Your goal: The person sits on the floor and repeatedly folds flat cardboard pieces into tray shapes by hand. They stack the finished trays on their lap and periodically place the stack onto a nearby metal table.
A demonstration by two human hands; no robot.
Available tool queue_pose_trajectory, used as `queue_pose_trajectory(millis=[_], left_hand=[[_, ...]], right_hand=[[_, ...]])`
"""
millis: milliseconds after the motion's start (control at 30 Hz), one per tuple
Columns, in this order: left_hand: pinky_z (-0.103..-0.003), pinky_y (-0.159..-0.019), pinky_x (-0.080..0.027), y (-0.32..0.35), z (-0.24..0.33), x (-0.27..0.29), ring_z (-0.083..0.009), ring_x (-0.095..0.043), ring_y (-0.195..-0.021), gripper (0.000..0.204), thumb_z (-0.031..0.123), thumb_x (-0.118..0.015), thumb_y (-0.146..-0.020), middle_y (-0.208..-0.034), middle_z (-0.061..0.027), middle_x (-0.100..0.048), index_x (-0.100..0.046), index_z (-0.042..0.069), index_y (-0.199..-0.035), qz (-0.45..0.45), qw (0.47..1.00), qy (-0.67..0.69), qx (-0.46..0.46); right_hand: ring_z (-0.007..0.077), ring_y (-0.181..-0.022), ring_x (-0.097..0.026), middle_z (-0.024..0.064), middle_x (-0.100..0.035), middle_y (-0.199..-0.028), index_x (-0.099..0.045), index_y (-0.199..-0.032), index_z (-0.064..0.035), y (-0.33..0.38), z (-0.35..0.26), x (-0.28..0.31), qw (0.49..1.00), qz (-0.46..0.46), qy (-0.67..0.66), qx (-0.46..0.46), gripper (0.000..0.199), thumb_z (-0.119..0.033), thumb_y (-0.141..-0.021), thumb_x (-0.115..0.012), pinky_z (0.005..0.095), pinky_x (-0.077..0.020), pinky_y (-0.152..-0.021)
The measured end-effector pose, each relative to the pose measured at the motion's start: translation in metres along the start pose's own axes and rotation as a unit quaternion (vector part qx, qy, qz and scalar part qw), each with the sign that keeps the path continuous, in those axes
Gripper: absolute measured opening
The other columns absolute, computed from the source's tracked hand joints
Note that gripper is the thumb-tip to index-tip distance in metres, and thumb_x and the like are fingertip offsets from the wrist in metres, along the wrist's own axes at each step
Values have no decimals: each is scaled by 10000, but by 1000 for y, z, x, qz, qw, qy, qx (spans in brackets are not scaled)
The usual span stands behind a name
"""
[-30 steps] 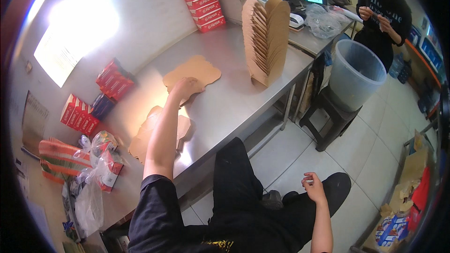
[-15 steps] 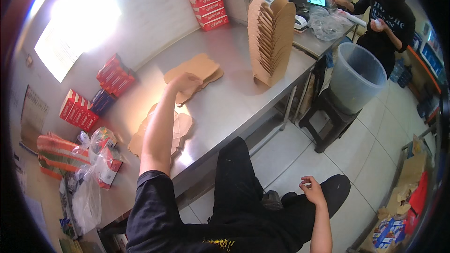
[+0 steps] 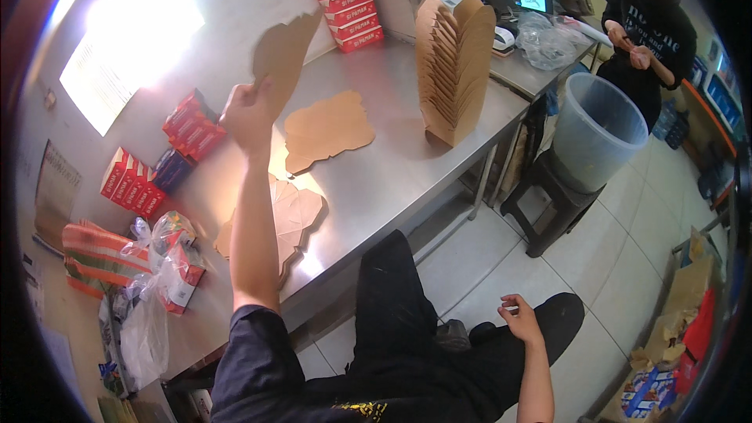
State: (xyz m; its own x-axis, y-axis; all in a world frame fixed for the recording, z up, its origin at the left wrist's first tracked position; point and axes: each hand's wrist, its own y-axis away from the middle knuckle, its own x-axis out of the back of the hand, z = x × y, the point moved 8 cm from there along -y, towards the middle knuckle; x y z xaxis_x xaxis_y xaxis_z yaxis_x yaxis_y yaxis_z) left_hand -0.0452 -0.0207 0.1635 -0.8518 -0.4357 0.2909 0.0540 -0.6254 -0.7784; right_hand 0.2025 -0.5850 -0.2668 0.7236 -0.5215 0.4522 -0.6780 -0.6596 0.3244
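Observation:
My left hand [image 3: 251, 116] pinches the lower edge of a brown die-cut cardboard blank [image 3: 285, 59], raised upright above the steel table. Below and right of it, more brown cardboard blanks [image 3: 329, 131] lie flat in a thin pile. A second pile of blanks with crease lines [image 3: 293, 215] lies nearer me, partly hidden by my left forearm. A tall nested stack of folded cardboard boxes [image 3: 462, 70] stands to the right of the piles. My right hand [image 3: 520, 319] hangs by my thigh, its fingers loosely bent and apart, with nothing in it.
Red boxes [image 3: 345, 0] are stacked at the table's back, with more red boxes [image 3: 129, 184] at the left wall. Plastic bags [image 3: 149, 298] lie at the table's left end. Right, a clear bucket [image 3: 599, 133] sits on a dark stool [image 3: 540, 207]; a person [image 3: 654, 31] stands beyond.
My left hand has lifted a cardboard blank off the flat pile, up and to the left. My right hand has stayed in place. The other person has brought both hands together.

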Motion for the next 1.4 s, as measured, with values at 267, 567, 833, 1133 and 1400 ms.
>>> queue_pose_trajectory(millis=[267, 567, 833, 1133, 1400], left_hand=[[-339, -930, -571, 184, 78, 52, -182, -693, -1085, 452, 41, -708, -972, -1237, -106, -714, -576, -7, -1402, -317, 837, 394, 210], [-315, -898, -568, 392, 105, -20, -154, -672, -1114, 340, 135, -648, -1055, -1255, -119, -700, -617, -55, -1336, -539, 600, 434, 401], [-508, -965, -564, 439, 94, -47, -314, -612, -1284, 708, 163, -679, -1017, -1511, -192, -484, -238, 69, -1563, -512, 509, 453, 524], [-356, -1014, -511, 407, 125, -25, -223, -650, -1204, 457, 313, -760, -969, -1234, -194, -695, -661, 61, -1338, -621, 723, 294, -73], [-342, -862, -562, 470, 109, -43, -168, -659, -1081, 428, 223, -511, -1117, -1319, -147, -670, -530, 68, -1515, -681, 580, 403, 191]], right_hand=[[140, -842, -653, 57, -688, -1061, -623, -1229, -25, 1, 5, 12, 980, 65, -180, 52, 286, -132, -976, -705, 290, -526, -729], [142, -853, -503, 58, -544, -1053, -506, -1194, -68, 83, -94, 107, 813, 453, -258, 257, 242, -139, -1015, -653, 283, -439, -773], [306, -1273, -623, 103, -690, -1285, -707, -1199, -134, 101, -218, 19, 880, 191, 190, 391, 390, -124, -821, -803, 514, -445, -1143], [301, -936, -724, 166, -754, -974, -714, -1065, 25, 50, -171, 96, 971, 162, -2, 173, 235, -120, -905, -807, 381, -569, -846], [382, -1253, -599, 185, -634, -1318, -621, -1323, -17, 45, -204, 29, 888, 318, 97, 318, 505, -227, -904, -807, 468, -483, -1072]])
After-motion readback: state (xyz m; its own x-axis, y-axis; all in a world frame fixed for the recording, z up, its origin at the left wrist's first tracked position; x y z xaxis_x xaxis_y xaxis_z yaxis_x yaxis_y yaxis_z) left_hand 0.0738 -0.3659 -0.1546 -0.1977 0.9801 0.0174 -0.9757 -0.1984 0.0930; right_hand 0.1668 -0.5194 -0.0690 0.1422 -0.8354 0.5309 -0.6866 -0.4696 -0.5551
